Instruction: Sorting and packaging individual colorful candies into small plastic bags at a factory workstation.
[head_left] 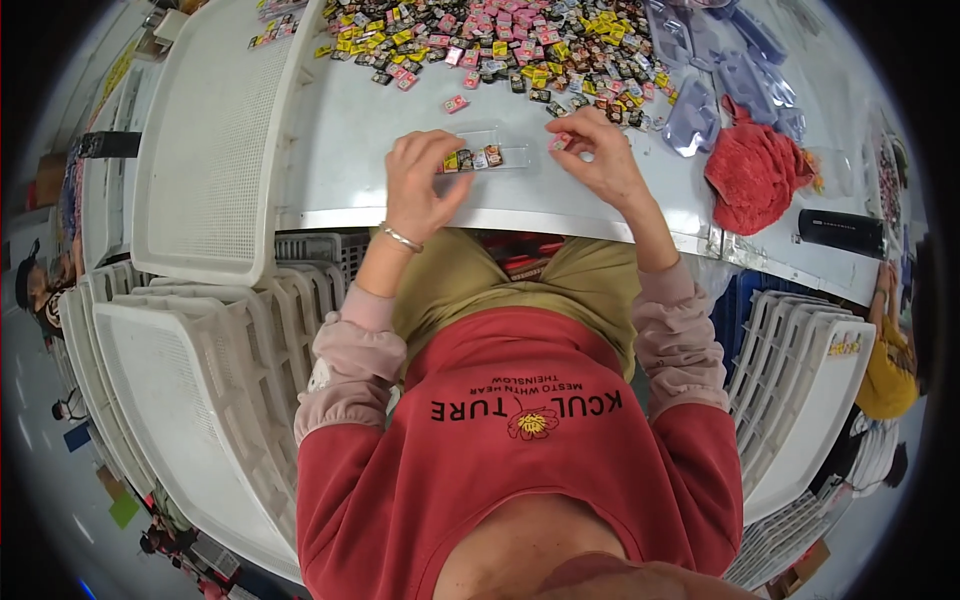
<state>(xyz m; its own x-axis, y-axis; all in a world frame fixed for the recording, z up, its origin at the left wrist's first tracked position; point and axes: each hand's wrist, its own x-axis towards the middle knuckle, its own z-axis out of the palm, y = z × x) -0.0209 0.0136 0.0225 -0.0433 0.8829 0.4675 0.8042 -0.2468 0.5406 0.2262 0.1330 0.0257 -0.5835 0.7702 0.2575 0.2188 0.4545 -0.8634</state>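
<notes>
A clear plastic tray (515, 155) lies on the white table in front of me, with several small printed blocks in yellow, black and white (475, 159) lined up in it. My left hand (425, 180) curls around the tray's left end, thumb on the near side and fingers over the far side. To the right of the tray, my right hand (600, 160) pinches a small pink block (560, 142) between thumb and fingertips, just above the table. One loose pink block (456, 103) lies beyond the tray.
A large heap of small coloured blocks (500, 40) covers the table's far side. Clear moulded plastic trays (692, 118), a red cloth (755, 175) and a black cylinder (840, 231) are at right. A white mesh crate (215, 130) stands left; stacked crates (185, 390) flank me. Other people are around.
</notes>
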